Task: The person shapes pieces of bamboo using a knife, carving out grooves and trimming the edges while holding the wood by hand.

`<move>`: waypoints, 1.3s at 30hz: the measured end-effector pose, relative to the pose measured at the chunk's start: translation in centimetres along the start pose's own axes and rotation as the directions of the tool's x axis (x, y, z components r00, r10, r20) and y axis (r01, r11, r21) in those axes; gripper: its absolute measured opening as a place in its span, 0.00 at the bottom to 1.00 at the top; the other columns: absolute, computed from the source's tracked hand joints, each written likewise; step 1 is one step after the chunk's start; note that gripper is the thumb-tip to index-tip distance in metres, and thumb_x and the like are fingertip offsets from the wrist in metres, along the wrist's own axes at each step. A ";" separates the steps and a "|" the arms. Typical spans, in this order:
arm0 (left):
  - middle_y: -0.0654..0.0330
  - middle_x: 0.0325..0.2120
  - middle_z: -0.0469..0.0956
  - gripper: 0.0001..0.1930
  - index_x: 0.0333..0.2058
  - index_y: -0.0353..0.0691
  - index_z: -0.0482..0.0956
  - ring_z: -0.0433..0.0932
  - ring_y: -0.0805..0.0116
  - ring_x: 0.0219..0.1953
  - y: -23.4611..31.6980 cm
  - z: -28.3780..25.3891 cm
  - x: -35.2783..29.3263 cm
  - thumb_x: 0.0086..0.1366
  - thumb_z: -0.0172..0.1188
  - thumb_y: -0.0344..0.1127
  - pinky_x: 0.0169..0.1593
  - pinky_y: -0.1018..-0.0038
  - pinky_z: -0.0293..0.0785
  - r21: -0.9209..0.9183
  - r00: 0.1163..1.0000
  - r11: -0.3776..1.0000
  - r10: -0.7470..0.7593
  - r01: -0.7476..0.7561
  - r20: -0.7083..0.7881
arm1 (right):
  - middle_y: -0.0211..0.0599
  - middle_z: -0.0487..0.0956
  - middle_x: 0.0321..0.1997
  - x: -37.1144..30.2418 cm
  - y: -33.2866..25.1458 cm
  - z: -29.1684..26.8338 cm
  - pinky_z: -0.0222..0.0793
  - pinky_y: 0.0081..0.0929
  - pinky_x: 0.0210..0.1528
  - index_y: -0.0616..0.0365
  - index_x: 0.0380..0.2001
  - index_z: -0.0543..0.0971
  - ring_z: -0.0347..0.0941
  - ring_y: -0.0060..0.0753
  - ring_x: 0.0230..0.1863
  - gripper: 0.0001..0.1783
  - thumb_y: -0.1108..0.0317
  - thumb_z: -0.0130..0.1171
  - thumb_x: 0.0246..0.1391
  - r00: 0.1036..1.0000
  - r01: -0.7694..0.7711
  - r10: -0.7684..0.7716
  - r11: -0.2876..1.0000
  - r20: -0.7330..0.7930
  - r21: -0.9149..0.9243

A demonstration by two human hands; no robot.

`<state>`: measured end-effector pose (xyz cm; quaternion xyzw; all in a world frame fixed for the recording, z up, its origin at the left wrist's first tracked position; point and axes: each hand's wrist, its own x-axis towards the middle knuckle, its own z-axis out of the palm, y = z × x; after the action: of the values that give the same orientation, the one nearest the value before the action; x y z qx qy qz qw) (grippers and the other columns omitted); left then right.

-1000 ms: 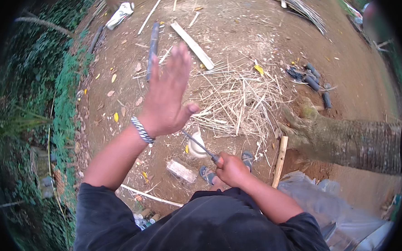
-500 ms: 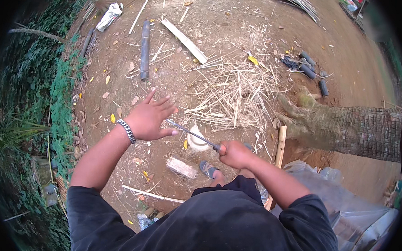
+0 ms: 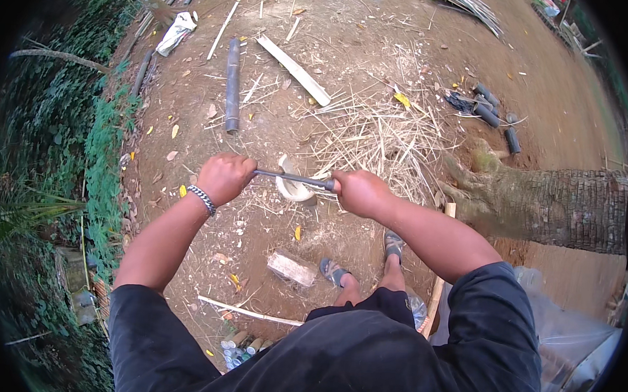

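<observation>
A long, narrow knife (image 3: 305, 179) stretches level between my two hands, seen nearly edge-on. My right hand (image 3: 363, 193) is closed around its dark handle end. At the other end, my left hand (image 3: 227, 179), with a chain bracelet at the wrist, is closed in a fist on the blade's far end. Just beneath the blade is a pale, rounded, hollow-looking piece (image 3: 294, 191), perhaps bamboo or wood; the knife partly covers it. Whether the blade touches this piece I cannot tell.
Thin pale strips (image 3: 395, 143) lie heaped ahead. Beyond them are a split bamboo length (image 3: 293, 70) and a dark pole (image 3: 233, 85). A tree trunk (image 3: 555, 207) stands right; a pale block (image 3: 292, 268) lies by my sandalled feet. Green undergrowth (image 3: 55, 126) borders the left.
My left hand, spread open beside the blade's tip before, has closed on that end. My right hand has moved the knife farther forward and turned it more level, over the pale piece.
</observation>
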<state>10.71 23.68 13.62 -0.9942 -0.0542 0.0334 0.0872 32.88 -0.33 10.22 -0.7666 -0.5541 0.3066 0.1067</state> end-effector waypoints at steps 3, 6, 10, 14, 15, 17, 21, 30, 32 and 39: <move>0.56 0.31 0.83 0.09 0.39 0.44 0.79 0.83 0.56 0.35 0.0 1.6 0.2 0.62 0.63 0.39 0.41 0.61 0.79 -0.060 0.988 0.996 -0.076 0.068 -0.131 | 0.46 0.83 0.37 1.7 0.3 -1.2 0.75 0.47 0.43 0.51 0.44 0.78 0.81 0.50 0.42 0.10 0.62 0.55 0.62 0.999 0.027 -0.028 0.998 -0.023 -0.052; 0.53 0.35 0.84 0.13 0.44 0.43 0.79 0.83 0.55 0.40 -1.0 1.4 0.2 0.62 0.64 0.38 0.46 0.61 0.78 -0.205 0.994 0.978 -0.065 0.046 -0.086 | 0.48 0.83 0.38 2.1 0.0 -1.6 0.75 0.48 0.46 0.53 0.44 0.79 0.80 0.51 0.44 0.12 0.63 0.57 0.59 0.993 0.099 -0.099 0.995 0.065 0.004; 0.49 0.36 0.83 0.19 0.51 0.42 0.77 0.82 0.54 0.44 0.4 -3.4 0.0 0.64 0.63 0.41 0.50 0.59 0.75 -0.097 0.951 0.992 0.049 -0.082 -0.305 | 0.52 0.82 0.38 0.6 -0.2 -0.1 0.74 0.47 0.48 0.59 0.41 0.79 0.79 0.56 0.44 0.13 0.66 0.57 0.53 0.980 0.071 -0.099 0.984 0.171 0.162; 0.50 0.32 0.83 0.21 0.48 0.39 0.78 0.83 0.53 0.38 3.7 -4.5 -3.3 0.65 0.64 0.47 0.43 0.61 0.76 -0.494 0.904 0.836 -0.377 0.239 -0.201 | 0.55 0.81 0.37 -1.4 -1.6 2.4 0.73 0.48 0.49 0.61 0.42 0.77 0.79 0.58 0.43 0.15 0.67 0.58 0.52 0.996 -0.053 0.025 0.942 0.088 0.332; 0.49 0.31 0.83 0.21 0.47 0.37 0.78 0.83 0.52 0.35 5.8 -4.2 -3.3 0.65 0.64 0.48 0.40 0.60 0.76 -0.609 0.888 0.693 -0.458 0.386 0.041 | 0.57 0.81 0.38 -2.0 -1.6 2.6 0.73 0.49 0.49 0.61 0.41 0.76 0.79 0.59 0.43 0.14 0.66 0.58 0.53 0.994 -0.089 0.057 0.929 0.098 0.358; 0.48 0.26 0.82 0.21 0.43 0.34 0.78 0.82 0.48 0.28 7.8 -3.6 -2.8 0.67 0.61 0.50 0.35 0.57 0.76 -0.690 0.807 0.472 -0.513 0.549 0.292 | 0.58 0.81 0.37 -2.6 -2.1 3.9 0.74 0.49 0.48 0.62 0.41 0.76 0.79 0.60 0.42 0.14 0.66 0.57 0.53 0.993 -0.116 0.095 0.901 0.072 0.417; 0.41 0.31 0.82 0.19 0.47 0.34 0.75 0.82 0.41 0.33 8.7 -2.4 0.2 0.71 0.55 0.46 0.38 0.53 0.76 -0.663 0.782 0.465 -0.537 0.587 0.317 | 0.58 0.81 0.37 -3.5 -2.7 7.1 0.73 0.50 0.46 0.62 0.39 0.75 0.79 0.61 0.41 0.13 0.66 0.58 0.52 0.986 -0.153 0.164 0.845 0.024 0.512; 0.41 0.25 0.79 0.14 0.48 0.32 0.69 0.80 0.41 0.28 13.8 -0.6 -0.4 0.71 0.52 0.37 0.32 0.53 0.72 -0.802 0.678 0.293 -0.712 0.521 0.181 | 0.57 0.80 0.38 -5.3 -4.8 7.7 0.73 0.50 0.48 0.61 0.41 0.74 0.78 0.60 0.43 0.13 0.67 0.59 0.53 0.976 -0.171 0.217 0.827 -0.023 0.535; 0.43 0.23 0.78 0.12 0.46 0.32 0.69 0.79 0.44 0.26 14.4 -0.4 -0.7 0.71 0.52 0.36 0.30 0.54 0.70 -0.812 0.660 0.275 -0.732 0.515 0.170 | 0.57 0.81 0.38 -5.6 -4.8 7.5 0.73 0.50 0.47 0.61 0.41 0.74 0.79 0.60 0.42 0.13 0.67 0.59 0.54 0.978 -0.173 0.210 0.839 -0.014 0.516; 0.53 0.18 0.74 0.10 0.44 0.32 0.69 0.74 0.57 0.18 19.5 -0.8 -0.5 0.69 0.55 0.32 0.24 0.62 0.65 -0.793 0.699 0.411 -0.714 0.450 0.026 | 0.57 0.81 0.37 -3.3 2.7 19.6 0.74 0.51 0.45 0.62 0.41 0.76 0.79 0.61 0.40 0.12 0.67 0.57 0.57 0.935 -0.325 0.349 0.786 0.056 0.527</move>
<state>12.24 4.40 10.96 -0.8419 -0.3954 -0.1853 -0.3171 22.77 -7.79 -5.43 -0.8005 -0.3001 0.4438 0.2688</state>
